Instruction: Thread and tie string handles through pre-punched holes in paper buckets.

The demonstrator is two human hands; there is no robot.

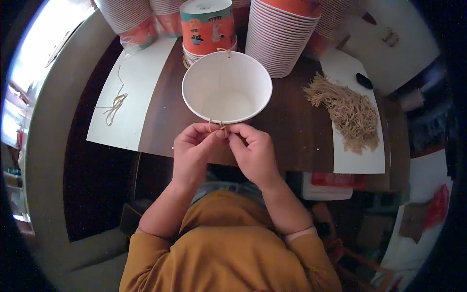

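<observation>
A white paper bucket (226,82) stands with its mouth up near the table's front edge, its bare inside showing. At its far rim a bit of tan cord (228,52) is looped. Another tan cord (222,125) hangs over the near rim in two strands. My left hand (195,148) pinches this cord just below the rim, thumb against fingers. Right beside it my right hand (252,150) closes on the same cord from the other side, the fingertips of both hands almost touching. The exact crossing of the strands is hidden by my fingers.
Behind the bucket are an upside-down orange and green bucket (208,29) and a tall nested stack of buckets (282,39). More wrapped stacks (127,22) stand at the far left. Loose cord (116,104) lies on a white sheet; a cord bundle (348,113) lies at right, near a black object (364,81).
</observation>
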